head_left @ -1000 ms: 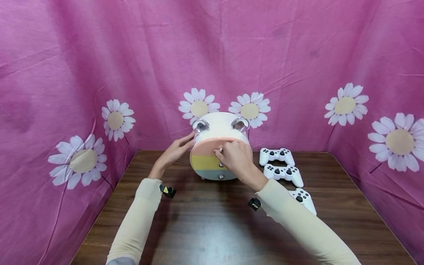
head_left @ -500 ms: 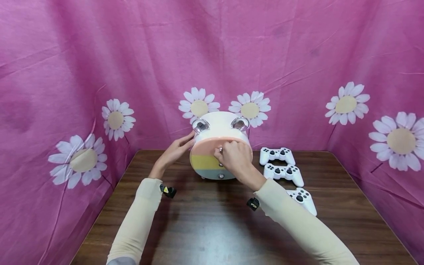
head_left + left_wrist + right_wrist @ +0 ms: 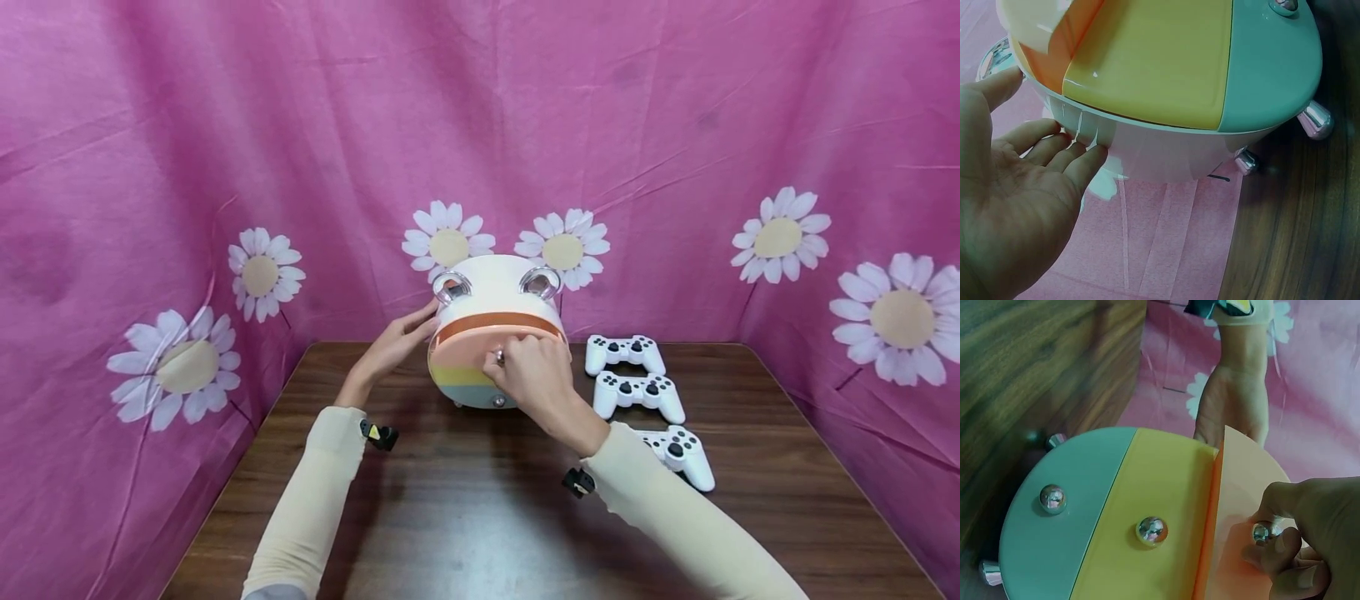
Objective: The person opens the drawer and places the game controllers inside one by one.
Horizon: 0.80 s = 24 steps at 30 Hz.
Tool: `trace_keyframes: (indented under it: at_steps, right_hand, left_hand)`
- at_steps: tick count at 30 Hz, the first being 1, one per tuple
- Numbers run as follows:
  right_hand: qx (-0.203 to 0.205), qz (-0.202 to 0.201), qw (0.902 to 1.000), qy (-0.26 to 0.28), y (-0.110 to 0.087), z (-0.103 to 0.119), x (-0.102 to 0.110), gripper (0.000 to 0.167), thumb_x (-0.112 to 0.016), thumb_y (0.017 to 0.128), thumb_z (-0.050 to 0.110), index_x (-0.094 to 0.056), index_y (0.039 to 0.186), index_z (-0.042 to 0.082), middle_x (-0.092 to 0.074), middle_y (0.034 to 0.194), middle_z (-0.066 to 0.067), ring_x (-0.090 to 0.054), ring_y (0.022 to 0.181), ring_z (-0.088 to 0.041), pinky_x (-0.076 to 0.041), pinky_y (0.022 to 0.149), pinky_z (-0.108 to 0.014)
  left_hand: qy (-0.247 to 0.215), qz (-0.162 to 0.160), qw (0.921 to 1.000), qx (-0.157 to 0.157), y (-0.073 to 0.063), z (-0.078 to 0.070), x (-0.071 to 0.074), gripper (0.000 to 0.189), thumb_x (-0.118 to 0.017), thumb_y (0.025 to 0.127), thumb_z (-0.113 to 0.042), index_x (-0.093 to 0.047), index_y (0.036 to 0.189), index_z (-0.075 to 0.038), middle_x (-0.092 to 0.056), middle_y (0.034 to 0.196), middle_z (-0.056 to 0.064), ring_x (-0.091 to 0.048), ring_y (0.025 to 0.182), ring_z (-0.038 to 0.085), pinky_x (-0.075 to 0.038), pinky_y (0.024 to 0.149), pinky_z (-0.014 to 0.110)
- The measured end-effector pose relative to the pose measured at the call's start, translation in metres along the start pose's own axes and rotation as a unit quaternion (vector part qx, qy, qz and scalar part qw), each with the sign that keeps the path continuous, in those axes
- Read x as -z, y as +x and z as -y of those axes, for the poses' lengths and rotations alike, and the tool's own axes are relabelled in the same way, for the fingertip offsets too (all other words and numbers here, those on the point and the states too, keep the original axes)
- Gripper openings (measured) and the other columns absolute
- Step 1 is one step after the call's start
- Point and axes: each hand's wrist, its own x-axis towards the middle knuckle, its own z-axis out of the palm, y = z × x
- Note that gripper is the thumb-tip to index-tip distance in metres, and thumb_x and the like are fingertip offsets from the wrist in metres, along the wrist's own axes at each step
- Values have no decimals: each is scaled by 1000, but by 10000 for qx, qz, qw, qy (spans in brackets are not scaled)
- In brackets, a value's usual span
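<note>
A small rounded drawer cabinet (image 3: pixel 498 283) with a white body stands on the table, its front split into peach, yellow and green drawers. Each drawer has a round silver knob. My right hand (image 3: pixel 536 375) pinches the knob (image 3: pixel 1261 532) of the peach top drawer (image 3: pixel 1235 487), which is partly pulled out, showing an orange inside edge. The yellow drawer (image 3: pixel 1154 62) and green drawer (image 3: pixel 1272 69) sit closed below it. My left hand (image 3: pixel 1029 169) rests its extended fingertips against the cabinet's white side, thumb near the upper rim.
Three white game controllers lie in a column right of the cabinet: a far one (image 3: pixel 625 353), a middle one (image 3: pixel 639 395) and a near one (image 3: pixel 678 454) partly behind my right sleeve. A pink curtain (image 3: pixel 360 125) with daisies surrounds the wooden table (image 3: pixel 442 517).
The peach top drawer, closed in the earlier frames, has come partway out toward me with my right hand on its knob. My left hand has stayed at the cabinet's side.
</note>
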Motion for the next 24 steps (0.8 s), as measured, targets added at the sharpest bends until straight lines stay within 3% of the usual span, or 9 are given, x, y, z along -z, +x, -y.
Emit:
trace_keyframes:
  at_steps: [4,11,24]
  right_hand:
    - [32,-63,10000,29,-7,3,6,45,-73,86,28,-44,52,22,-41,45,4,-43,42,-24,-30,34,-37]
    - [143,-387,9991,71,-20,8,15,44,-78,83,28,-48,52,20,-50,43,-1,-53,42,-31,-37,34,-44]
    - [322,-596,9977,53,-42,17,33,48,-79,84,33,-45,53,19,-46,42,-1,-52,42,-32,-38,37,-42]
  left_hand:
    - [-71,8,10000,37,1,1,0,62,-57,110,-49,-37,166,-33,-31,175,-8,-28,163,26,-24,134,55]
    - [-132,23,9999,-10,1,1,0,65,-57,108,-53,-38,166,-31,-33,174,-9,-46,153,32,-32,131,53]
    - [-110,-42,9999,-7,1,1,0,66,-59,107,-55,-39,166,-31,-35,174,-7,-51,150,34,-31,131,54]
